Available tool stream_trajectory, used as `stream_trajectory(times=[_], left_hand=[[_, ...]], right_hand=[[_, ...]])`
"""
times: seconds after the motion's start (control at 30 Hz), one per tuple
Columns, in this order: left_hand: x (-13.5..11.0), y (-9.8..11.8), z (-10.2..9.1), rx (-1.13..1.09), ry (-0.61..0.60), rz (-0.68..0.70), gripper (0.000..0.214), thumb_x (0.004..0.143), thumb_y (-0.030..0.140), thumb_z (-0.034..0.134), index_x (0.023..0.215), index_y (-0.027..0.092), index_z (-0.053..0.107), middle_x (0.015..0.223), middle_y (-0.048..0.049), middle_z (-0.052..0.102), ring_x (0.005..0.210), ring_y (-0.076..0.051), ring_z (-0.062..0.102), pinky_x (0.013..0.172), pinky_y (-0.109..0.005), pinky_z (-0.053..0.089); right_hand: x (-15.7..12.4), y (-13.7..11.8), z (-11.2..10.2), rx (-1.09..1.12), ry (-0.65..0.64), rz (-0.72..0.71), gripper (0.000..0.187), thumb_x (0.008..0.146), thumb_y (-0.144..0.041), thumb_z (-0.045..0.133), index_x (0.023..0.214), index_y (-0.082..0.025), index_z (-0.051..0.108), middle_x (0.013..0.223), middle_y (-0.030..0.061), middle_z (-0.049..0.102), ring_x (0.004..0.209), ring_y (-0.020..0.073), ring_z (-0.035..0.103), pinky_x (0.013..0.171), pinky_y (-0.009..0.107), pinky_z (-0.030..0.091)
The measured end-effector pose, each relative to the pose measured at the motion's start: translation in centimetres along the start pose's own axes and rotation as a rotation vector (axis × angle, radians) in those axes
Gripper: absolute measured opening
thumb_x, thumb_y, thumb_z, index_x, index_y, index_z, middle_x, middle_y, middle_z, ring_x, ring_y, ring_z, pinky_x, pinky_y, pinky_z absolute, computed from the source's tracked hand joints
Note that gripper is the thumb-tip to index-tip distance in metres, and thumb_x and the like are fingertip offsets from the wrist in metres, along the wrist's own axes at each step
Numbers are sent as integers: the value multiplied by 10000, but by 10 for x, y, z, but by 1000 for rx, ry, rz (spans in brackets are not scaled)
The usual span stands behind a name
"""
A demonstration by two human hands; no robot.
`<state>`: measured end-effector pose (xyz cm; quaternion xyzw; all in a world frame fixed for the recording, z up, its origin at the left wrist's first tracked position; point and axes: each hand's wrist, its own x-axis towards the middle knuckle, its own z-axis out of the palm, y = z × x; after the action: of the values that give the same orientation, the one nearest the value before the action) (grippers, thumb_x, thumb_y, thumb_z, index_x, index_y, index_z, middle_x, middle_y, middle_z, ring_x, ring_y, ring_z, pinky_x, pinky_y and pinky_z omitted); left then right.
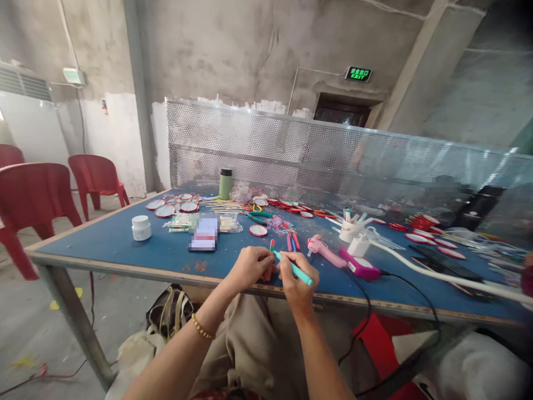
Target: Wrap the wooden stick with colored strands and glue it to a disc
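Observation:
Near the front edge of the blue table, my right hand (298,280) is closed round a teal marker pen (300,274), its tip pointing up and left toward my other hand. My left hand (250,265) is pinched close beside it, a gold bead bracelet on the wrist. A small red-topped piece (272,243) sticks up at the left fingertips; its kind is too small to make out. Just beyond the hands lie a round white disc with a red rim (258,230), a tangle of coloured strands (280,224) and several red and blue pen-like sticks (293,241).
A pink glue gun (327,251) and purple box (360,265) with cables lie right. A white jar (141,228), a phone (205,234), pliers (257,217) and a green bottle (225,184) stand or lie left and beyond. A perforated metal screen (258,150) backs the table (112,241).

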<state>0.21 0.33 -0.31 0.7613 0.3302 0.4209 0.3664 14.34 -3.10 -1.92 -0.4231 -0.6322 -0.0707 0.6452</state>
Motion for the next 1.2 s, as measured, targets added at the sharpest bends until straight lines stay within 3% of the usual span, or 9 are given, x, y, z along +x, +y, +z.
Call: stream_trajectory(times=[0.3, 1.2], left_hand=[[1, -6, 1, -23, -2, -1, 312, 889, 344, 498, 678, 161, 636, 541, 10, 633, 506, -109, 575, 572, -201, 437], [0, 1, -1, 42, 1, -20, 297, 866, 300, 483, 634, 168, 613, 538, 7, 640, 539, -117, 587, 582, -199, 434]], right_hand=[[1, 0, 0, 77, -27, 91, 202, 921, -309, 565, 795, -179, 654, 631, -1, 664, 456, 106, 570, 437, 207, 438], [5, -2, 1, 20, -61, 3, 190, 916, -280, 550, 792, -188, 659, 643, 1, 682, 529, 127, 620, 496, 222, 477]])
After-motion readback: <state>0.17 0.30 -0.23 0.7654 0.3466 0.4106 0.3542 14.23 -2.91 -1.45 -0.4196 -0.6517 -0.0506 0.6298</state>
